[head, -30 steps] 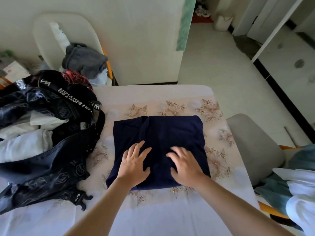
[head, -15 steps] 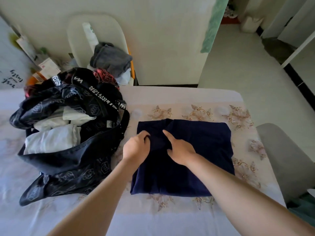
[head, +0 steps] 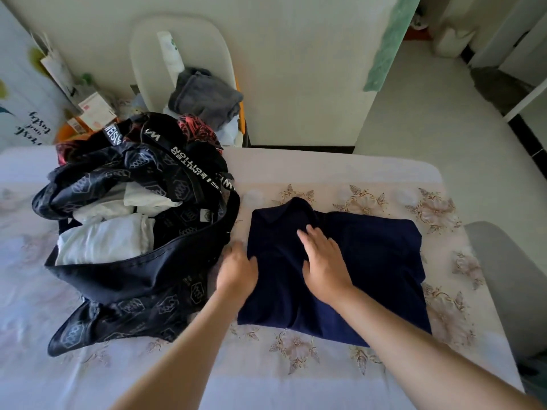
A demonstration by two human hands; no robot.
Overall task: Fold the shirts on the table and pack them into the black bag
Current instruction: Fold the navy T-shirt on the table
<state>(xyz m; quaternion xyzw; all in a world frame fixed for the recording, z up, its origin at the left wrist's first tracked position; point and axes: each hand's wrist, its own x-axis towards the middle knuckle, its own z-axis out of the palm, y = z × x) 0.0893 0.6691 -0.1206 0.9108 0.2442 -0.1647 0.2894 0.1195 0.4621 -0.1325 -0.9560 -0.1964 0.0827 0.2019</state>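
Moved: left hand [head: 236, 272] slid to the left edge of navy shirt [head: 370, 261], beside black bag [head: 133, 279].
Hidden: left fingertips; grip unclear.
Right hand [head: 324, 263]: flat, pressing shirt.
Surface: floral tablecloth [head: 438, 214].

The navy shirt [head: 355, 276] is soft, matt cloth. At nine o'clock from it, the black bag [head: 133, 279] is thin printed fabric with a faint sheen, holding matt white shirts [head: 100, 241]. The flowered tablecloth [head: 296, 380] looks smooth.

Soft daylight, wide-angle edge distortion
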